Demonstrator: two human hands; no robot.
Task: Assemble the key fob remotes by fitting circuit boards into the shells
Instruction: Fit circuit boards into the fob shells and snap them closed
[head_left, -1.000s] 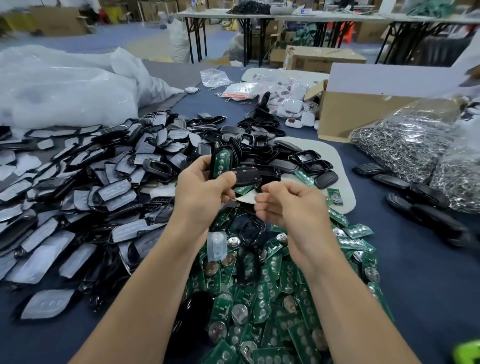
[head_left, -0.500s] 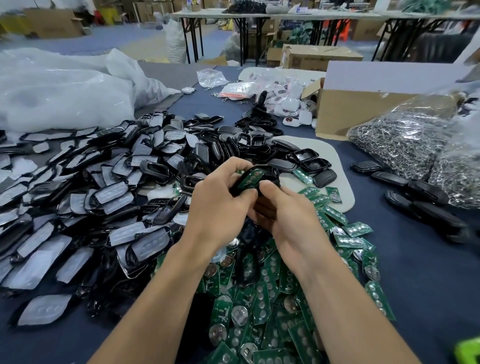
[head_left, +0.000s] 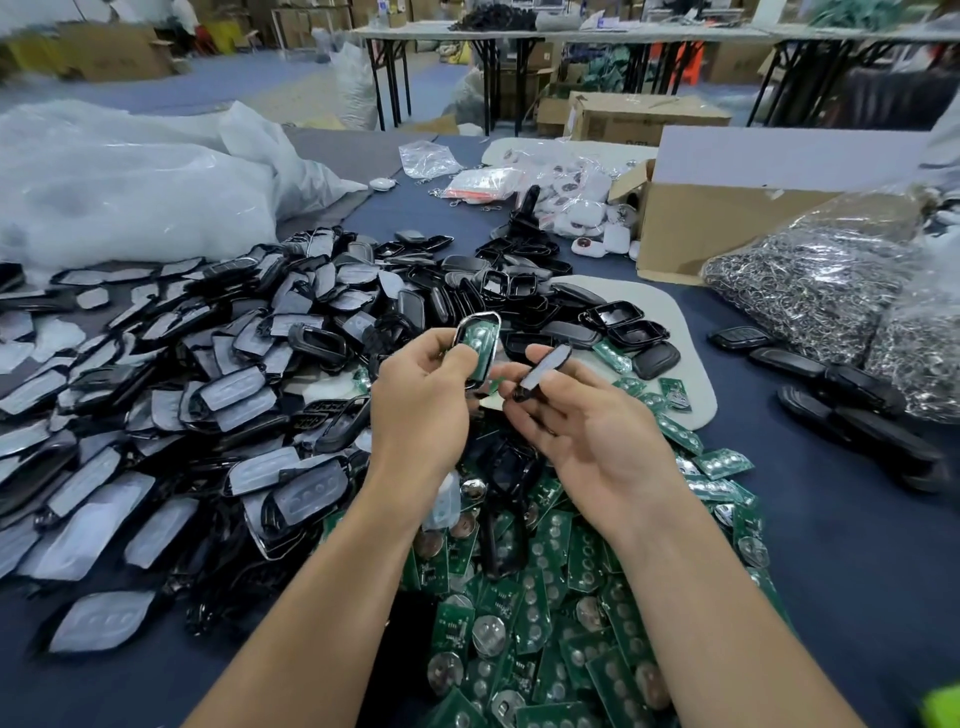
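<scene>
**IN HAND, centre frame, held above the heaps**
- Left hand (head_left: 421, 405): fingers curled, pinching 1 chrome-rimmed shell (head_left: 480, 316) w/ 1 green circuit board (head_left: 475, 340) lying in it.
- Right hand (head_left: 587, 431): palm up, fingers half curled, thumb and forefinger pinching 1 black cover (head_left: 543, 370), pale film side showing. It sits just right of the shell, not touching.

**RISKS (judged)**
- Can't tell if the board is seated flush. If it's proud, the cover probably won't snap shut, or it stresses the board.
- Cover is held at an angle by one end, so it could go on skewed and the clips could miss or bend.
- Both grips are light fingertip grips. On a slip, the part drops into the heap below and gets lost among identical pcs.

**COUNT**
- Shell w/ board: 1. Cover in hand: 1.
- Loose boards (head_left: 545, 597), bottom centre: heap, too many to count.
- Film-faced shell parts (head_left: 208, 389), left: heap, uncountable.
- Open black shells on white pad (head_left: 691, 374): approx 3 plain to see.
- Closed black fobs (head_left: 857, 384), right: at least 5, some blurred.
- Bags of key rings (head_left: 810, 291), right: 2, it seems.
- Cardboard box (head_left: 727, 223), upper right: 1 on the table.
</scene>
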